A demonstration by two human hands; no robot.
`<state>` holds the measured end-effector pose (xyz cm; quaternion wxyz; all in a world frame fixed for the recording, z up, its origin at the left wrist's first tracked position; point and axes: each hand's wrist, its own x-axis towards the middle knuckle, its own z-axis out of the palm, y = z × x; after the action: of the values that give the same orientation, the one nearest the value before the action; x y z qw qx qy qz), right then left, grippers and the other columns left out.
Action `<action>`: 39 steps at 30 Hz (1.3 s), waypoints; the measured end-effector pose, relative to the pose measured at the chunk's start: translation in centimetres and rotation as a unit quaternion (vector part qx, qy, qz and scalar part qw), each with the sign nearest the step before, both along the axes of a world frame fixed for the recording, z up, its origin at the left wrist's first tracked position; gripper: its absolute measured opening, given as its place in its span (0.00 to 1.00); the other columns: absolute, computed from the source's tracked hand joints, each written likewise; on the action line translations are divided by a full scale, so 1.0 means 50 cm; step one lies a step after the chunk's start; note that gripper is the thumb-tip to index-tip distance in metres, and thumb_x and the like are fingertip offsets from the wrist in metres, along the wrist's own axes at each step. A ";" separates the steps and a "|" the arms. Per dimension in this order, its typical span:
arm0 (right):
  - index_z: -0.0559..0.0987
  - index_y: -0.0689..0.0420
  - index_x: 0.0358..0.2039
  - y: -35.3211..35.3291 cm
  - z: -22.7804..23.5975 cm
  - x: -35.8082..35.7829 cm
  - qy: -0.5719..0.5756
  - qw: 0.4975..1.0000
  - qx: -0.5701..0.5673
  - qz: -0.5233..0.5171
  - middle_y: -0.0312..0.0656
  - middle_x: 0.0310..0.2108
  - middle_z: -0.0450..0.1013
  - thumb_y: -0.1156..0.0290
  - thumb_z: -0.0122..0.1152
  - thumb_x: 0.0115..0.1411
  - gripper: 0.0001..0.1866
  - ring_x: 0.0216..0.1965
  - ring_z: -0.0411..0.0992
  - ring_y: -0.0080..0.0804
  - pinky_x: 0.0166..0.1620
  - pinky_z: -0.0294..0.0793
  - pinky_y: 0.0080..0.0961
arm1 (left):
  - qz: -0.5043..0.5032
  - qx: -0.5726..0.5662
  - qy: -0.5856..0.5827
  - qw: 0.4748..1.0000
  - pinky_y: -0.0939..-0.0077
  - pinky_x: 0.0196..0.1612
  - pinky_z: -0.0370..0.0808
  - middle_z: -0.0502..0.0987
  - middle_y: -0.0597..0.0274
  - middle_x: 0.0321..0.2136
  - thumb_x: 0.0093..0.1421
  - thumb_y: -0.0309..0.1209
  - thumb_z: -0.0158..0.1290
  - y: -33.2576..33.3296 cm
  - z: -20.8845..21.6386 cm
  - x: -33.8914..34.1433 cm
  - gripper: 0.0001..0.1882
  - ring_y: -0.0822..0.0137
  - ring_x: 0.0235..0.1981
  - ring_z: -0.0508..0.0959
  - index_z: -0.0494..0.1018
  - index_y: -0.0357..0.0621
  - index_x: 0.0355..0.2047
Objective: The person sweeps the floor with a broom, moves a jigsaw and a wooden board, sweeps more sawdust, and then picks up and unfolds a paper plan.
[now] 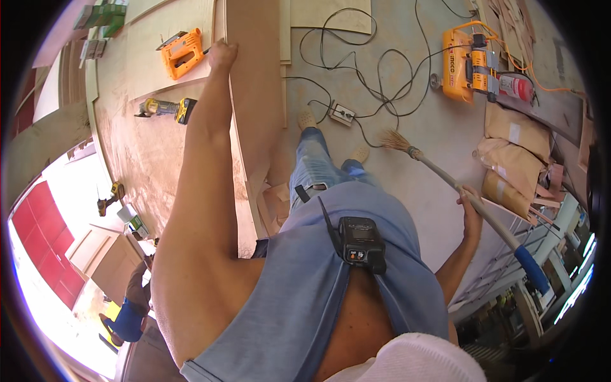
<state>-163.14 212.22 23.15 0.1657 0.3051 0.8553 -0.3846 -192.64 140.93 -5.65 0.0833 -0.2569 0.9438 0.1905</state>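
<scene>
My left hand (pixel 223 55) is closed at the edge of the wooden workbench (pixel 146 137), with its fingers curled over so that what they grip is hidden. Right beside it an orange jigsaw (pixel 182 55) lies on the bench, its rear end pointing at that hand. A yellow and black cordless angle grinder (pixel 167 109) rests closer to me, next to my left forearm. My right hand (pixel 470 202) is wrapped round the long handle of a broom (pixel 439 170). The broom slants down, its straw bristles spread near the floor and its blue grip end behind my hand.
A black cable (pixel 366 79) loops over the floor to a white socket box (pixel 342 114) near my feet. At the right stand an orange air compressor (pixel 461 67), a red cylinder (pixel 517 88) and brown sacks (pixel 515 153). Another person (pixel 130 315) is at the lower left.
</scene>
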 end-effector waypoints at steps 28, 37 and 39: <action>0.80 0.62 0.51 -0.161 -0.021 -0.126 -0.039 0.997 0.038 0.060 0.39 0.33 0.76 0.59 0.65 0.63 0.22 0.35 0.72 0.25 0.44 0.73 0.24 | 0.039 -0.016 0.127 0.991 0.56 0.57 0.74 0.81 0.49 0.48 0.58 0.46 0.57 -0.143 -0.020 -0.161 0.31 0.48 0.52 0.79 0.73 0.58 0.62; 0.82 0.63 0.48 -0.148 0.068 -0.167 -0.082 0.976 0.114 0.165 0.39 0.33 0.76 0.59 0.63 0.65 0.20 0.35 0.72 0.26 0.42 0.73 0.25 | 0.035 -0.103 0.185 0.977 0.52 0.70 0.59 0.63 0.41 0.68 0.52 0.62 0.65 -0.069 0.035 -0.026 0.47 0.43 0.69 0.60 0.65 0.63 0.69; 0.82 0.64 0.47 -0.150 0.127 -0.185 -0.047 0.980 0.106 0.162 0.39 0.36 0.76 0.57 0.62 0.66 0.21 0.38 0.72 0.27 0.44 0.72 0.24 | -0.030 0.057 0.229 0.971 0.49 0.74 0.52 0.54 0.36 0.71 0.51 0.63 0.66 -0.009 0.099 0.015 0.54 0.41 0.73 0.53 0.59 0.53 0.72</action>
<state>-172.41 204.71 29.49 0.2328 0.1957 0.9207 -0.2446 -191.89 140.49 -0.70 -0.1151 -0.1731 0.9326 0.2950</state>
